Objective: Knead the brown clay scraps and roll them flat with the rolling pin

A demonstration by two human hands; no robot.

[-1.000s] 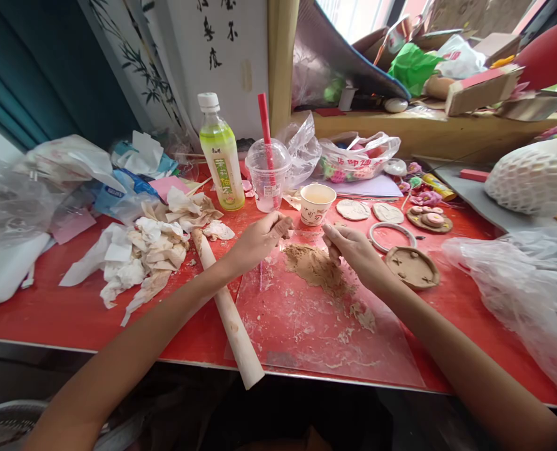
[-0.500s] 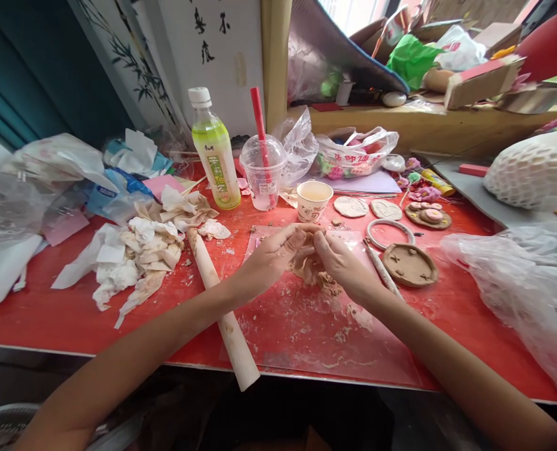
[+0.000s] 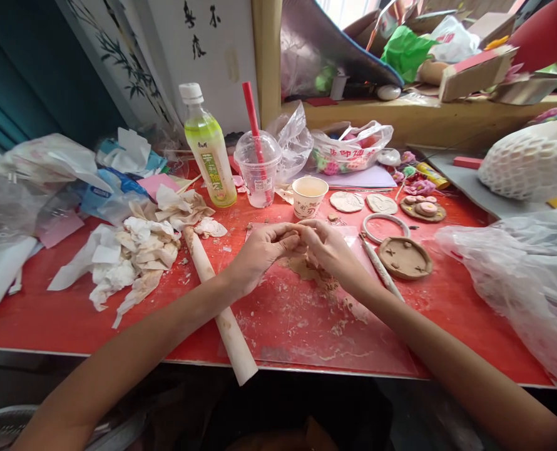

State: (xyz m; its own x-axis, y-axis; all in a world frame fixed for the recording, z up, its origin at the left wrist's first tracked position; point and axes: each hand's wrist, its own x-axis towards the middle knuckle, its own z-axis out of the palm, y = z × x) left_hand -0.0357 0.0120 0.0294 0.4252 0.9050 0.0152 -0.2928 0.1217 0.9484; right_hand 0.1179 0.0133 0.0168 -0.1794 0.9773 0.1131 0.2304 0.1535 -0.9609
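Observation:
My left hand (image 3: 266,250) and my right hand (image 3: 324,247) meet fingertip to fingertip over the middle of a clear plastic sheet (image 3: 288,338). The fingers of both are bent and pinched together; whatever lies between them is too small and covered to make out. Below them, flat scraps of brown clay (image 3: 324,280) and crumbs are stuck to the sheet. A paper cup (image 3: 309,199) of cloudy liquid stands just beyond the fingertips. Under my left forearm lies a pale, clay-stained rolling pin (image 3: 234,341). Right of my right hand is a clay-smeared stick-like tool (image 3: 380,266).
A round clay dish (image 3: 407,260), a whitish ring (image 3: 385,227) and flat clay discs (image 3: 347,202) sit to the right. Crumpled tissues (image 3: 140,247) are heaped at left. Behind stand a green drink bottle (image 3: 208,153) and a plastic cup (image 3: 258,169). Plastic bags (image 3: 517,269) cover the right side.
My hands have turned and drawn their fingertips closer together, the right hand's fingers now curling over. The whole view has shifted slightly.

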